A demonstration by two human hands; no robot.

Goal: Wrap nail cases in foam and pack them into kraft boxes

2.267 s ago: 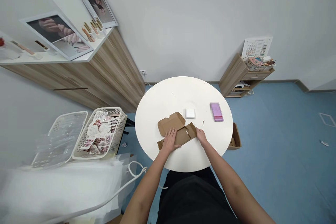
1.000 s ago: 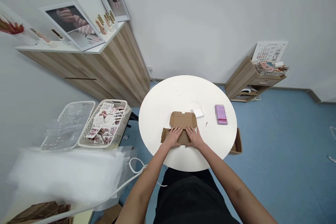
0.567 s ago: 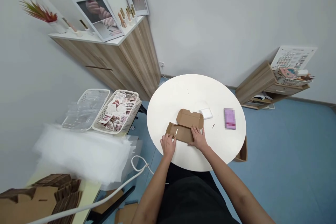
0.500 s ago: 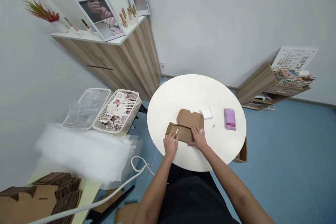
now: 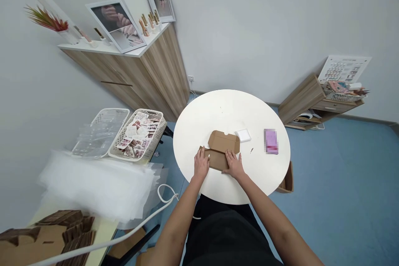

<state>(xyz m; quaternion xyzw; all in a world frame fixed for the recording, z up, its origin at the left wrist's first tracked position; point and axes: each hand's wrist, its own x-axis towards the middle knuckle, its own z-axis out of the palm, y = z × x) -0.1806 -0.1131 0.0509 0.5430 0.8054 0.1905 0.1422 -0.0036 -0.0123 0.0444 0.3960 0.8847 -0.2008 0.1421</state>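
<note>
A brown cardboard box lies on the white round table, its lid folded back away from me. My left hand grips the left end of the box, with its fingers over the side wall. At the right end, my right hand holds the box, its fingers inside the tray and its thumb near the front edge. Both hands partly hide the box's ends. Just beyond the lid's right corner sits a small white square item. Farther right lies a pixelated purple packet.
On the left, a side table carries a white basket of printed cards, clear plastic sleeves, white foam sheets and stacked cardboard boxes. A white cable crosses there. An open carton stands on the floor at right.
My left hand has shifted slightly forward along the box's left end, its fingers now reaching over the wall. The right hand stays nearly in place. The view has shifted slightly.
</note>
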